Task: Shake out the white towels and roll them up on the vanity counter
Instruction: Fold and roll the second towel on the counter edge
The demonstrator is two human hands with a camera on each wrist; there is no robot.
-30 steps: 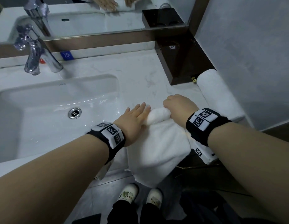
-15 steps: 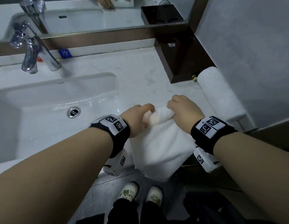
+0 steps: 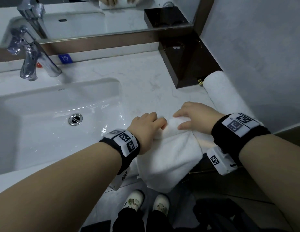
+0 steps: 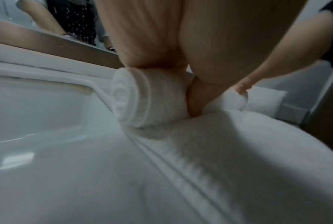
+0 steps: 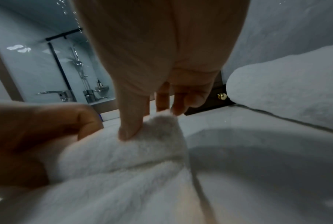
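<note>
Both hands curl over a half-rolled towel (image 3: pixel 169 148) at the tabletop's (image 3: pixel 145 84) front edge: the left hand (image 3: pixel 145 128) grips the roll's left end, the right hand (image 3: pixel 194 118) its right end. The unrolled part hangs over the edge. Another roll (image 3: pixel 221 94) lies along the right edge.

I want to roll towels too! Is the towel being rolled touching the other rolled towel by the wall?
Apart. The head view shows bare counter between the towel being rolled and the finished roll by the wall.
</note>
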